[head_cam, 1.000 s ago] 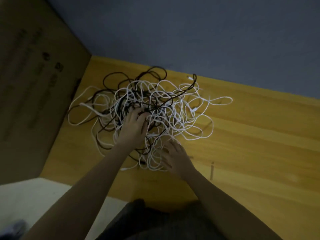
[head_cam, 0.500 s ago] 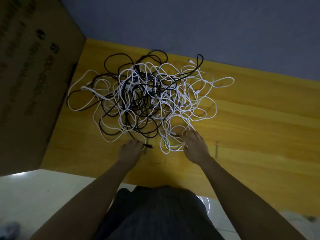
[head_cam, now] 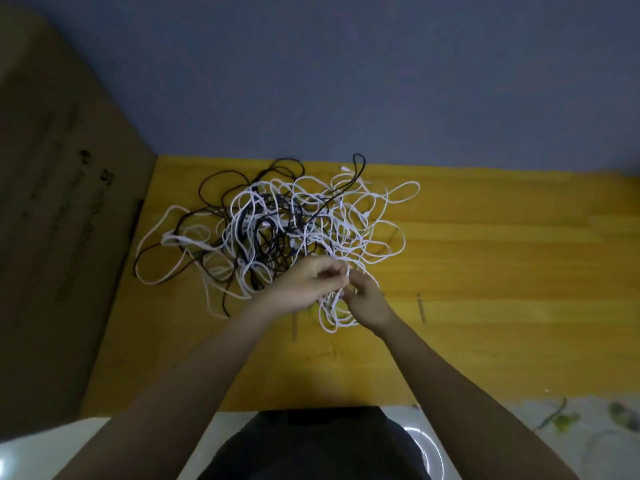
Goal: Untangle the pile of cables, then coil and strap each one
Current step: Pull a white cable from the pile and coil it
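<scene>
At the 6 o'clock edge of the cable pile point(head_cam: 277, 230), left hand point(head_cam: 304, 285) and right hand point(head_cam: 367, 303) both pinch one white cable point(head_cam: 334, 306) above the yellow surface point(head_cam: 502, 271).

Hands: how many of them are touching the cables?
2. The left hand and the right hand meet at the near edge of the pile, both pinching white cable.

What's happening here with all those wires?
A person is sorting out a tangled pile of cables, white and black, on a yellow wooden table. The left hand and right hand meet at the pile's near edge, both pinching a white cable. Nothing is coiled or strapped yet.
</scene>
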